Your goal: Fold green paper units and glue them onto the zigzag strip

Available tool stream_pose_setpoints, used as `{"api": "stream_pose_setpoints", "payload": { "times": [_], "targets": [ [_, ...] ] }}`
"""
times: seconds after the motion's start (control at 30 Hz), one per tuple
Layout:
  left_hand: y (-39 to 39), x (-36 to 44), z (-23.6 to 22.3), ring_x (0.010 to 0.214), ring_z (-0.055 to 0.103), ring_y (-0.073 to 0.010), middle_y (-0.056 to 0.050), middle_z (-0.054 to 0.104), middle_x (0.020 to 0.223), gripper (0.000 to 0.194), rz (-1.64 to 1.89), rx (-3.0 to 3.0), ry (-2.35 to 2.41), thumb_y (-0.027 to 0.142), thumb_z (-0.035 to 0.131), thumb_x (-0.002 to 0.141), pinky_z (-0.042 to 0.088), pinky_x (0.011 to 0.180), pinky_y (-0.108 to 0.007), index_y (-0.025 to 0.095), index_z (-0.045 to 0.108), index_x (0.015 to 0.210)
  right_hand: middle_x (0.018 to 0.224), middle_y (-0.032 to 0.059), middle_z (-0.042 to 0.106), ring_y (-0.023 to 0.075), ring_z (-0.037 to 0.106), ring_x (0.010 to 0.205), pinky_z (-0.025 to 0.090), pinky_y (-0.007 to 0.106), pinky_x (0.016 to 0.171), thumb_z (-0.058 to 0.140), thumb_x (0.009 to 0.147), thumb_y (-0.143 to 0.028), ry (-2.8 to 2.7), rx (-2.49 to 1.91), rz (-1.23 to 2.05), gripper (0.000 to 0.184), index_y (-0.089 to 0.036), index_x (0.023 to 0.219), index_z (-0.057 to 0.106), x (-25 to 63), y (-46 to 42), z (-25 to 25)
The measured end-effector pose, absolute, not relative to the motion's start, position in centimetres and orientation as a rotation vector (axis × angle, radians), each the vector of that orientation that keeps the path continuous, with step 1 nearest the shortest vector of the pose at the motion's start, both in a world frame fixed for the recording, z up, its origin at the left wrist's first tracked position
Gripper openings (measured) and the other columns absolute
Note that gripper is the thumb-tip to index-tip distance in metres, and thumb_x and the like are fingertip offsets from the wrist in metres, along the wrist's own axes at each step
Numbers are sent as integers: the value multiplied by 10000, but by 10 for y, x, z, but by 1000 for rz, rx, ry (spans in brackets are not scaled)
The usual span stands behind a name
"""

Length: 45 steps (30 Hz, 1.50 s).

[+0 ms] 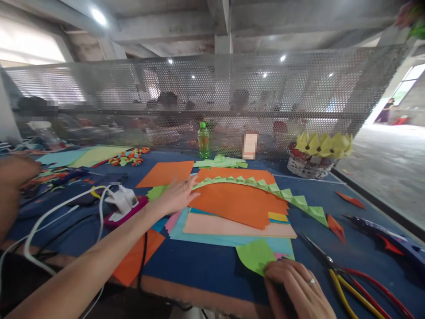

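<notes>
My left hand (179, 195), slightly blurred, reaches over the sheets with fingers stretched out. Its fingertips are at the left end of a light green folded paper strip (245, 180), a row of pointed triangles arching over a stack of orange paper (239, 204). Whether they touch the strip I cannot tell. Near the table's front edge, my right hand (295, 283), with a ring on one finger, has its fingers closed at the corner of a bright green paper piece (255, 257). Pink and light blue sheets (232, 241) lie under the orange stack.
Scissors (330, 263) with red and yellow handles and a dark blue glue gun (381, 230) lie at right. A basket (308, 166) carries a yellow paper crown. White plugs (122, 199) with cables lie left, beside another person's arm (13, 186). A green bottle (203, 141) stands behind.
</notes>
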<state>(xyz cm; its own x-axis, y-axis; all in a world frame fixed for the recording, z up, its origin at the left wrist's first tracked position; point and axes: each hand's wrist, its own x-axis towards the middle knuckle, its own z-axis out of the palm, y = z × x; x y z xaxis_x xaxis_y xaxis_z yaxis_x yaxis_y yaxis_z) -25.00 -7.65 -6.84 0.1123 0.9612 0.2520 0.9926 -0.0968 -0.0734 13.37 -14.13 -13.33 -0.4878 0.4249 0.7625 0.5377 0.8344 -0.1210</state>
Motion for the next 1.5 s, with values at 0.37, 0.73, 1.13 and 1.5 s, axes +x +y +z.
{"api": "stream_pose_setpoints", "payload": {
  "times": [0.37, 0.73, 1.13, 1.5],
  "targets": [
    [-34, -201, -47, 1249, 558, -302, -119, 538, 1415, 462, -218, -2395, -1810, 404, 624, 952, 460, 1040, -565, 194, 537, 1354, 886, 34, 735, 190, 709, 860, 524, 294, 810, 581, 901, -98, -2174, -699, -91, 141, -217, 971, 611, 132, -142, -135],
    [-6, -180, -50, 1153, 614, -268, -105, 605, 1306, 385, -230, -2450, -1722, 382, 617, 960, 515, 974, -512, 175, 580, 1283, 906, 26, 721, 187, 675, 891, 511, 296, 828, 581, 889, -75, -2162, -721, -22, 172, -214, 983, 615, 129, -145, -135],
    [19, -131, -57, 1155, 612, -269, -107, 603, 1312, 400, -224, -2601, -1608, 401, 612, 961, 505, 984, -518, 177, 576, 1290, 882, 29, 716, 187, 674, 859, 524, 311, 801, 551, 904, -82, -2143, -776, 48, 154, -223, 946, 596, 126, -148, -129],
    [28, -91, -55, 1251, 557, -301, -121, 539, 1414, 471, -332, -2733, -1429, 425, 609, 958, 454, 1042, -562, 191, 532, 1359, 872, 19, 711, 187, 654, 829, 480, 301, 743, 536, 883, -56, -2113, -803, 53, 173, -217, 925, 585, 122, -149, -131]
  ]
}}
